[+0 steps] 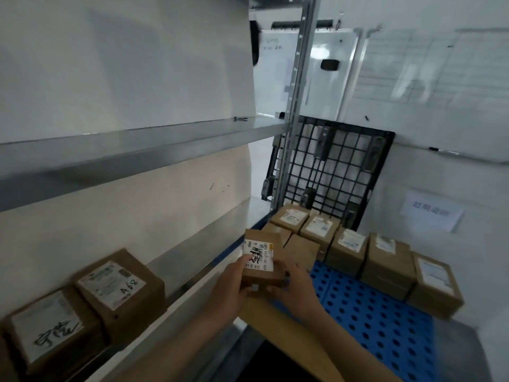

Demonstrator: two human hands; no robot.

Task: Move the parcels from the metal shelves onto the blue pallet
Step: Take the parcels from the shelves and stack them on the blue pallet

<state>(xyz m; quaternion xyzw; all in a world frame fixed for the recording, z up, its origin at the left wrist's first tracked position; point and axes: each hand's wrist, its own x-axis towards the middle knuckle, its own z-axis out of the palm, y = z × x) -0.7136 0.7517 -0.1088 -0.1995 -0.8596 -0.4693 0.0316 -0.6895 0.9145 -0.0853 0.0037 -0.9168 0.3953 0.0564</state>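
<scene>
- The left grip (230, 285) and right grip (298, 295) together clasp a small parcel (263, 274), held in the air between the metal shelf (192, 257) and the blue pallet (371, 312).
- Two labelled parcels (121, 285) sit on that shelf.

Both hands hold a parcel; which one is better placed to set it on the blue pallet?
Probably the right hand: it grips the parcel on the side facing the blue pallet; the left hand is beside the shelf.

Two parcels (41, 326) (118, 285) are sitting on the metal shelf (176, 263), one parcel (263, 260) is resting between the left hand (231, 285) and right hand (297, 290), and seven more are standing on one blue pallet (371, 312); one black grid pallet (330, 166) is leaning behind.
</scene>
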